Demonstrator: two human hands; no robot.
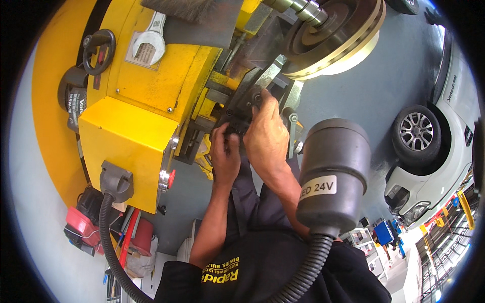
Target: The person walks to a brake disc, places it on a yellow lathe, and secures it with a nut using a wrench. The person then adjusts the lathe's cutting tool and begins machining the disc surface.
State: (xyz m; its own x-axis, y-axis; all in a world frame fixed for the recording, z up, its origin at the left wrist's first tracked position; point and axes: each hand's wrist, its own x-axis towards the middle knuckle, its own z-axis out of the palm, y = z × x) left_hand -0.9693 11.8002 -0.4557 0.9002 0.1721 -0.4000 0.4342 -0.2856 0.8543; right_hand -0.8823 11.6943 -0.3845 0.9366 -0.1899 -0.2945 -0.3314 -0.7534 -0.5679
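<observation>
My left hand [225, 157] is at the near end of a black tool-holder block [241, 112] on a yellow brake lathe [139, 129]. Its fingers curl in at the block's edge, and what they grip, if anything, is hidden. Just right of it, my right hand [268, 134] reaches further up the same block. Thumb and fingers close around a small dark knob or bolt head [256, 98] there. Beyond the hands, a brake disc [336, 38] is mounted on the lathe's shaft [309, 11], with a metal cutting arm [271, 71] pointing toward its edge.
A black lamp housing [333, 174] on a flexible conduit [308, 267] stands close to my right forearm. An open-end wrench [151, 43] lies on the machine top near a handwheel [99, 51]. A red push button [171, 179] sticks out at left. A white vehicle [439, 136] is parked at right.
</observation>
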